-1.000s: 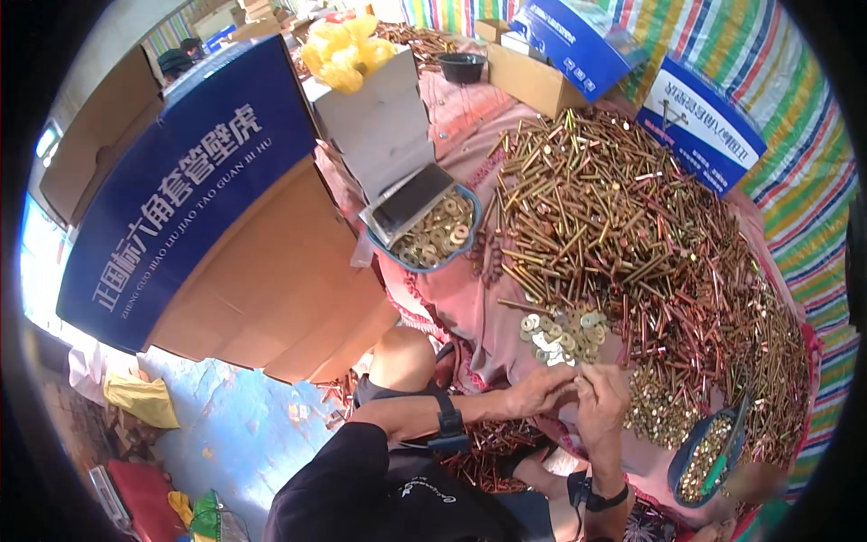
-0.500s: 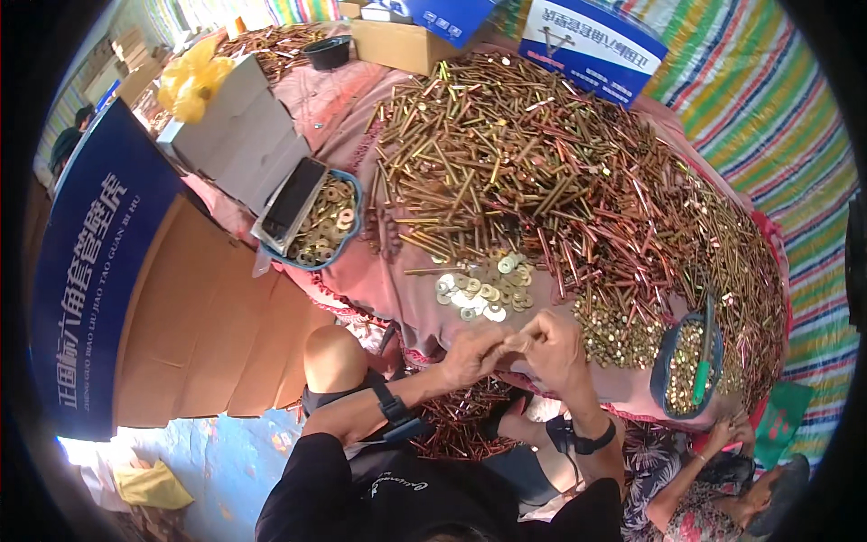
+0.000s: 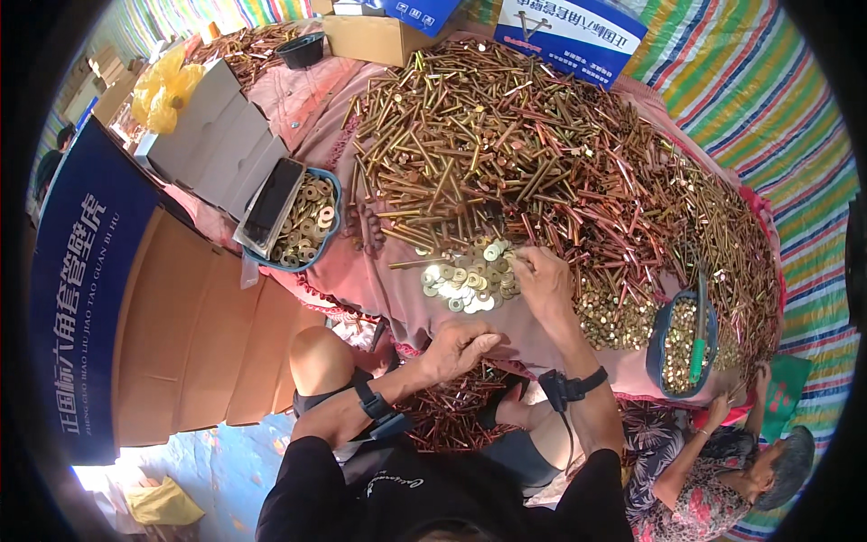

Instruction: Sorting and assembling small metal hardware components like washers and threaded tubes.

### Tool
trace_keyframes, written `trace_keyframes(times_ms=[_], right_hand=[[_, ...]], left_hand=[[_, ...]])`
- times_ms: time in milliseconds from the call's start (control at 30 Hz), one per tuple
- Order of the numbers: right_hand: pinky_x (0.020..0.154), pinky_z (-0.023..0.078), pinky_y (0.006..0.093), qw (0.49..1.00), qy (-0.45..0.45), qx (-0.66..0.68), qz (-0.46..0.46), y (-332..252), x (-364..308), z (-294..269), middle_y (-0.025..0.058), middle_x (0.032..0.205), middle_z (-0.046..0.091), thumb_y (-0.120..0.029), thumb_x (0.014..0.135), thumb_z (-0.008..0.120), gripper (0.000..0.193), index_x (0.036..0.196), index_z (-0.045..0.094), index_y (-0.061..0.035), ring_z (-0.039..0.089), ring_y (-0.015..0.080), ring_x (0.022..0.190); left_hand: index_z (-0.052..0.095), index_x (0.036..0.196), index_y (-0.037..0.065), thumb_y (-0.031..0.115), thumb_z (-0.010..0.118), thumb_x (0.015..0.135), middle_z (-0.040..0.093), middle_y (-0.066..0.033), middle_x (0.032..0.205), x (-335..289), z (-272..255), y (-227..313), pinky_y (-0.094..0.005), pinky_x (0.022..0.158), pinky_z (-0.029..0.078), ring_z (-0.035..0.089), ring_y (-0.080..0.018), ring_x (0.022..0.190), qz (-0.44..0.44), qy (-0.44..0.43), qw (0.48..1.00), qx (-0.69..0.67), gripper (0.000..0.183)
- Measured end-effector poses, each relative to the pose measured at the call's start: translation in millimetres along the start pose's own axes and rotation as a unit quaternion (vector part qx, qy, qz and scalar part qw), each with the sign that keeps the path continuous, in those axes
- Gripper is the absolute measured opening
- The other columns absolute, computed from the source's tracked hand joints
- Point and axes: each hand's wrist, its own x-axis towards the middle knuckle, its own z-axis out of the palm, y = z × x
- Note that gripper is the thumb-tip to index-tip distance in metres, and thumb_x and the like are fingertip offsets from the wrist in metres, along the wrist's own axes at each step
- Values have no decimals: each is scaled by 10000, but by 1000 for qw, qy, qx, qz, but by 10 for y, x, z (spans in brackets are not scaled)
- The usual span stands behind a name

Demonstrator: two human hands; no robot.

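My left hand (image 3: pixel 459 348) hovers over the near edge of the pink cloth, its fingers curled closed; whatever they hold is hidden. Farther out, my right hand (image 3: pixel 545 285) reaches down with bent fingers pressed together at the right side of a small pile of flat washers (image 3: pixel 470 278). Its fingertips meet the edge of the washers and the bolts, and I cannot make out what is in them. Just beyond lies a large heap of brassy bolts (image 3: pixel 488 144). A heap of small nuts (image 3: pixel 605 312) lies right of my right hand.
A blue basket of washers (image 3: pixel 307 226) stands at left beside a phone (image 3: pixel 274 200). At right, a dark basket of nuts (image 3: pixel 679 357) has a green-handled tool (image 3: pixel 697 348) in it. Another person (image 3: pixel 695 479) works at lower right. More bolts (image 3: pixel 461 415) lie below my hands.
My hands were together over the cloth's near edge and are now apart. The right has moved out to the washers, while the left has drawn slightly back. The view has shifted a little.
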Motion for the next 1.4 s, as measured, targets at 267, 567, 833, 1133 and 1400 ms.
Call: trace_keyframes(times_ms=[267, 567, 833, 1133, 1400], right_hand=[[656, 504, 433, 988, 88, -104, -78, -31, 274, 216, 144, 827, 632, -139, 855, 773, 449, 1276, 635, -63, 629, 314, 693], [737, 520, 534, 976, -89, -194, 34, -396, 484, 255, 225, 851, 712, -233, 910, 705, 278, 1114, 672, -47, 697, 435, 811], [740, 516, 580, 966, -124, -225, 20, -273, 525, 354, 272, 785, 689, -208, 953, 607, 219, 954, 626, 10, 692, 472, 802], [739, 526, 558, 980, -78, -177, 41, -230, 400, 398, 274, 733, 674, -226, 910, 669, 255, 983, 685, 18, 690, 467, 757], [719, 525, 569, 986, -88, -137, 37, -388, 358, 313, 298, 713, 654, -236, 928, 614, 288, 877, 647, 45, 683, 479, 717]], left_hand=[[723, 1009, -8, 163, 601, 1032, 710, -143, 804, -13, -21, -29, -353, 658, 549, 717, -240, 727, 34, 24, 999, 16, 211], [704, 989, -11, 149, 643, 1008, 668, -140, 796, -48, -16, -20, -391, 681, 513, 658, -280, 735, 29, 17, 999, 6, 173], [731, 935, 16, 115, 657, 974, 647, -155, 749, -5, 43, -91, -399, 635, 495, 644, -298, 681, 43, 40, 997, 50, 130], [709, 1024, -8, 128, 620, 1015, 688, -137, 824, 1, -31, 3, -365, 677, 526, 665, -256, 728, -12, 22, 998, 51, 163], [682, 1145, -3, 107, 630, 1009, 710, -166, 899, -2, -52, -37, -364, 712, 553, 703, -261, 785, -51, 161, 985, -18, 183]])
